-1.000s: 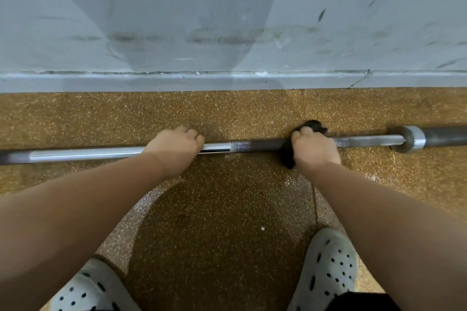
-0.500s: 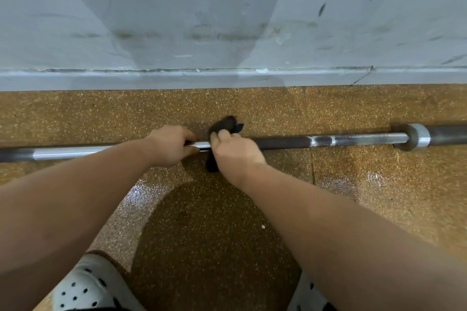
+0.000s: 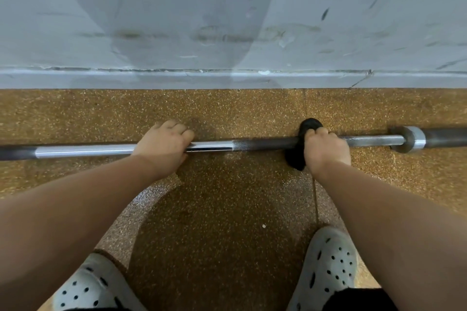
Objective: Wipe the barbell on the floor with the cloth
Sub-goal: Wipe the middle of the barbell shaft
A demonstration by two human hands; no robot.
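We see the barbell lying on the floor by the wall; left hand fingers grip it, right hand fingers clutch the cloth around it.

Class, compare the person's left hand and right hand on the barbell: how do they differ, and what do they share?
The left hand grips the bare barbell; the right hand grips it through a black cloth. The left hand sits on the shiny smooth stretch; the right hand sits beyond the dark knurled stretch, nearer the collar. Both curl over the bar from above.
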